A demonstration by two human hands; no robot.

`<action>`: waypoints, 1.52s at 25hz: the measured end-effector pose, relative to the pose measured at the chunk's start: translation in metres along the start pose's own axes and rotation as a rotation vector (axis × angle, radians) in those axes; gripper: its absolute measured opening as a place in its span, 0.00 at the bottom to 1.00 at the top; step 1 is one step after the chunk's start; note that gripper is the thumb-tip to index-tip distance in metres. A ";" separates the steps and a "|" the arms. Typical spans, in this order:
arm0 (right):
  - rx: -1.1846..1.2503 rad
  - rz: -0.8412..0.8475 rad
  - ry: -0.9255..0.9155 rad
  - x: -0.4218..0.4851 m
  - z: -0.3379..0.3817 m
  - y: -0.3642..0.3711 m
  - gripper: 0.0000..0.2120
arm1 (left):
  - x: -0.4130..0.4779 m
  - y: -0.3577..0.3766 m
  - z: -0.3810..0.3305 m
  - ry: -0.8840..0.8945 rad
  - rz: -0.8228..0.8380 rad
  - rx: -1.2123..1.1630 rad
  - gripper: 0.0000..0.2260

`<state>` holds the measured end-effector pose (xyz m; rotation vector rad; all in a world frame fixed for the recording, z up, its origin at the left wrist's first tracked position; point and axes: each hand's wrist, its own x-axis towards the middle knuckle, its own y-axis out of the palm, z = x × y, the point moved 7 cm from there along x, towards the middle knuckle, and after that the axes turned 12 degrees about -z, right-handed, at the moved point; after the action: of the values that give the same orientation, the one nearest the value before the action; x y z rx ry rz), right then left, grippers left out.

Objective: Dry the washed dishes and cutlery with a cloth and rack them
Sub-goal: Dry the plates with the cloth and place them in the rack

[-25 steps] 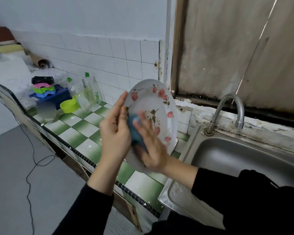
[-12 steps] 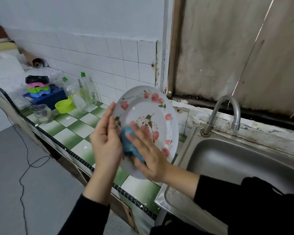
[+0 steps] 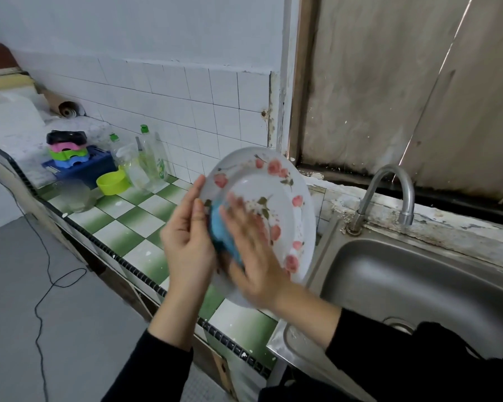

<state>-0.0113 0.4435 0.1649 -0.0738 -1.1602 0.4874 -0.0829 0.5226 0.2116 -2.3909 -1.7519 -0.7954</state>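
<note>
Plate [image 3: 276,195] is tilted nearly upright over the counter [image 3: 114,230], left of the sink [image 3: 404,274]. Left hand [image 3: 186,242] pinches its left rim; right hand [image 3: 253,256], fingers flat (blurred), presses the cloth [image 3: 222,232] to its face.

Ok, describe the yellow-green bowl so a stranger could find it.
Find the green-and-white checkered counter left of the steel sink. At its far end, by the tiled wall, stand clear bottles and a blue crate. The bowl sits on the tiles before them: low, round, open, yellow-green.
</note>
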 end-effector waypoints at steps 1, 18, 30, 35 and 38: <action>-0.043 0.094 -0.079 -0.027 0.000 0.003 0.26 | 0.008 -0.008 0.001 -0.014 -0.036 -0.025 0.14; -0.130 -0.476 0.345 0.066 -0.068 -0.058 0.27 | -0.003 0.012 0.008 0.035 0.172 -0.033 0.13; -0.383 -0.007 0.305 -0.018 -0.094 -0.062 0.28 | 0.028 -0.021 0.029 -0.222 -0.134 -0.103 0.11; -0.262 -0.275 0.384 0.064 -0.085 -0.066 0.29 | -0.001 0.018 0.014 -0.079 0.075 -0.064 0.13; -0.066 -0.074 0.194 0.044 -0.025 -0.010 0.28 | 0.002 0.017 0.020 -0.096 0.051 -0.049 0.12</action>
<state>0.0274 0.4574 0.1958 -0.1324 -0.9851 0.3681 -0.0595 0.5250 0.1992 -2.5350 -1.7159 -0.7383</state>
